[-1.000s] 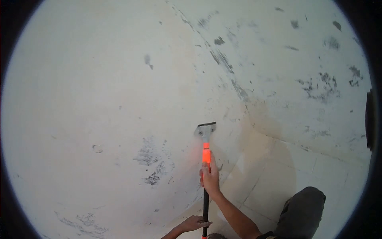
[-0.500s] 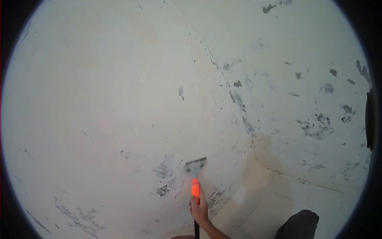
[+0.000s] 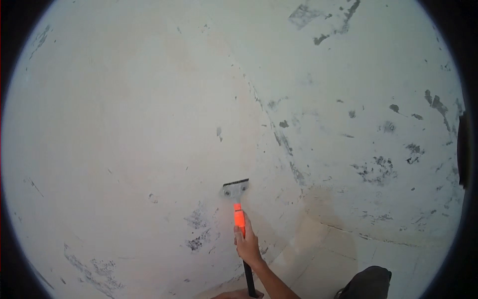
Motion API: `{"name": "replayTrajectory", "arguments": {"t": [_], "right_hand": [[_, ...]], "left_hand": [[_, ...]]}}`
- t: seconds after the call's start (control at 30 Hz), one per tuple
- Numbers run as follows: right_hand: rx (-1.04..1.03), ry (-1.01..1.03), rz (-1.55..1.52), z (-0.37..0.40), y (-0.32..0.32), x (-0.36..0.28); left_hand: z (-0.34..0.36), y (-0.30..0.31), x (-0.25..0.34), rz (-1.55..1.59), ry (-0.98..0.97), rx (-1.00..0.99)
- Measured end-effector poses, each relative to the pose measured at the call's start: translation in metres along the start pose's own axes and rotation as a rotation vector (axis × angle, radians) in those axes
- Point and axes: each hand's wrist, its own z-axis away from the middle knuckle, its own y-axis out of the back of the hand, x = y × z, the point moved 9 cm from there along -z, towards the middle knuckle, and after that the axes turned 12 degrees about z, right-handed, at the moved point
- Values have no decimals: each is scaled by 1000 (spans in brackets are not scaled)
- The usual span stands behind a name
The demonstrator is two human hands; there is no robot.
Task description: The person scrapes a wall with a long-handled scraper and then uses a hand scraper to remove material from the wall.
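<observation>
A long-handled scraper (image 3: 236,190) with a wide metal head, an orange neck and a black handle lies with its blade against the pale wall (image 3: 149,124). Wrapped around the lower part of the orange neck is my right hand (image 3: 248,247), its forearm coming in from the bottom right. At the bottom edge, my left hand (image 3: 241,294) is closed on the end of the black handle, mostly cut off by the frame. Left of the blade are dark scuffed patches (image 3: 198,240) where the wall coating is worn away.
A second wall (image 3: 338,74) with grey chipped spots meets the first at a corner line on the right. Below it is a light tiled floor (image 3: 323,264). A dark rounded shape (image 3: 368,284), possibly a knee or shoe, shows at bottom right. Something dark (image 3: 464,149) stands at the right edge.
The scraper and my right hand have moved up and slightly left along the wall. More of the handle and of my left hand shows. The view has shifted somewhat.
</observation>
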Motion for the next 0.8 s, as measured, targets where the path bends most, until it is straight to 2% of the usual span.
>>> {"name": "replayTrajectory", "arguments": {"t": [0.07,0.13,0.17,0.2,0.27,0.33,0.4,0.47,0.53,0.6,0.67,0.7,0.8], "right_hand": [[-23,-57,-32,-10,10,-12],[-51,-131,-64,-34,21,-28],[-17,-135,-56,-53,28,-35],[15,-137,-44,-64,33,-36],[52,-124,-43,-72,31,-30],[90,-107,-47,-71,28,-19],[145,2,57,-43,19,4],[115,-32,41,-13,15,22],[79,-63,24,-14,17,30],[119,-65,20,-35,27,26],[102,-131,-79,-68,42,19],[101,-147,-112,-82,52,7],[99,-188,-166,-110,75,-19]], "left_hand": [[6,-11,22,-30,32,3],[10,8,45,225,-106,250],[16,20,47,296,-26,425],[16,21,53,297,-20,419],[17,30,73,401,-159,387],[20,29,66,337,-146,363],[13,18,29,221,-2,273],[11,-4,33,151,59,177],[6,-7,17,121,31,192],[3,-8,33,144,0,210],[4,0,57,236,-191,289],[1,7,56,257,-223,324],[-2,16,60,228,-207,318]]}}
